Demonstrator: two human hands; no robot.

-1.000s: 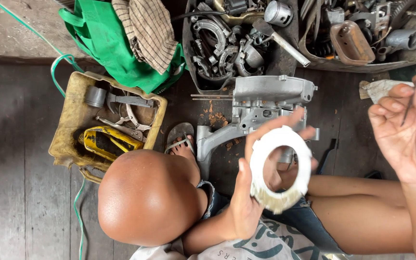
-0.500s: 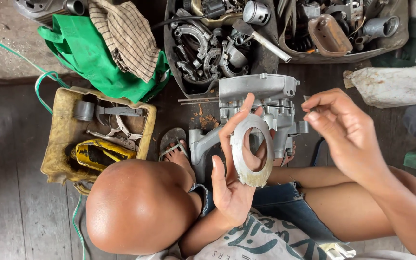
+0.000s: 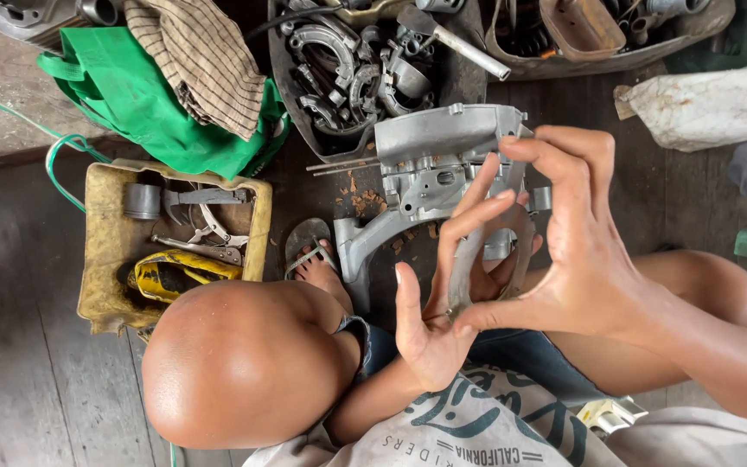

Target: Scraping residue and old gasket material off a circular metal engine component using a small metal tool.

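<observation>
Centre right of the frame: a flat grey ring (image 3: 477, 259), seemingly a thin gasket or plate, is held on edge between both hands above the person's lap. The left hand (image 3: 438, 320) supports it from below with fingers spread open against its face. The right hand (image 3: 577, 251) comes in from the right, its fingers curled around the rim in a light pinch.

The ring looks light and thin, probably stiff enough to keep its shape yet liable to bend or crease; the outer rim seems the safest place to hold, since the faces may be greasy.

Directly behind it, at upper centre, a grey cast-metal engine casing (image 3: 425, 186) lies on the plank floor (image 3: 10, 285), with bits of debris beside it. Above that, a dark tray of metal parts (image 3: 356, 78).

At left, a yellow tub (image 3: 101, 285) holds pliers and a yellow tool. Above it lie a green bag (image 3: 131, 95) and a striped cloth (image 3: 196, 60). A bare knee (image 3: 244, 363) and a sandalled foot (image 3: 313, 255) crowd the lower left, limiting space there.
</observation>
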